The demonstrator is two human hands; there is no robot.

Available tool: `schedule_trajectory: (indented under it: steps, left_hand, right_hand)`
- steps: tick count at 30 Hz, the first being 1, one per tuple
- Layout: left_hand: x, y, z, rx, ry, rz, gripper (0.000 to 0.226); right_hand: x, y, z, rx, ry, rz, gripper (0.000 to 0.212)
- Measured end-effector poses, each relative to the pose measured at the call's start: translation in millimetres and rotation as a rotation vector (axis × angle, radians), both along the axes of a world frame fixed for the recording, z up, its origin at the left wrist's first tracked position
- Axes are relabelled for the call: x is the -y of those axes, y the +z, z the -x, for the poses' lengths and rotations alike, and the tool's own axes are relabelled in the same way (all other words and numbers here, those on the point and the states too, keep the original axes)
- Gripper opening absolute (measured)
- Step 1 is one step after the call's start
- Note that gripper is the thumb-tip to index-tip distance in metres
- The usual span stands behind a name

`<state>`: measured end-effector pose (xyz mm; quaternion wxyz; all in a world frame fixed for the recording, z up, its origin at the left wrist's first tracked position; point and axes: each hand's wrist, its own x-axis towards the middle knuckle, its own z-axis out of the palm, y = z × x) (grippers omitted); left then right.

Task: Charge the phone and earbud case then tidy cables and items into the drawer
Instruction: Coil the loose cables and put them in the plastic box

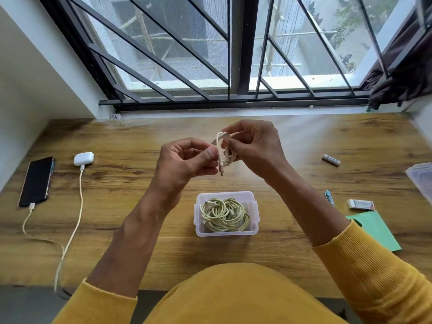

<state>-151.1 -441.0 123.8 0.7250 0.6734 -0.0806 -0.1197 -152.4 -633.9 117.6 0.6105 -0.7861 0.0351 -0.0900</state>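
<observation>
Above the middle of the wooden desk [304, 141], both hands hold a short white cable [221, 146] folded into a small bundle. My left hand [187, 160] pinches it near the plug end, which points down. My right hand [254, 146] grips the looped part. Below them stands a clear plastic box [198, 220] with coiled pale yellow-green cables [224, 215] inside. At the far left a black phone [37, 181] lies with a cable [27, 220] plugged into its near end. Beside it a white earbud case [83, 158] has its own cable [80, 202] plugged in.
Both charging cables run off the desk's front edge at the left. On the right lie a small battery [331, 159], a blue-capped tube [329, 198], a white eraser [361, 204], a green paper [376, 228] and a clear lid [420, 176]. A barred window is behind the desk.
</observation>
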Motion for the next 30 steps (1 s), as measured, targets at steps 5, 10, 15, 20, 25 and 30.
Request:
schedule_trajectory:
  steps: [5, 10, 15, 20, 25, 30]
  left_hand:
    - [2.3, 1.3, -1.5, 0.011, 0.064, -0.059, 0.035]
    - [-4.9, -5.2, -10.2, 0.235, 0.138, -0.368, 0.034]
    - [-10.1, -3.4, -15.5, 0.175, -0.047, -0.327, 0.027]
    - [-8.0, -4.5, -15.5, 0.171, -0.080, -0.296, 0.038]
    - [-4.7, -3.7, -13.0, 0.280, 0.042, -0.472, 0.023]
    - [2.5, -6.2, -7.4, 0.395, 0.146, -0.606, 0.022]
  right_hand:
    - [-1.1, 2.4, 0.9, 0.030, -0.002, 0.031, 0.016]
    - [-1.8, 4.8, 3.3, 0.058, 0.067, 0.021, 0.018]
    - [-2.4, 6.7, 2.4, 0.059, 0.136, -0.035, 0.016]
    - [-5.4, 3.7, 3.2, 0.039, 0.158, -0.063, 0.020]
    - [-3.1, -4.4, 2.3, 0.025, 0.179, -0.020, 0.015]
    - [0.5, -6.9, 2.7, 0.010, 0.176, -0.011, 0.012]
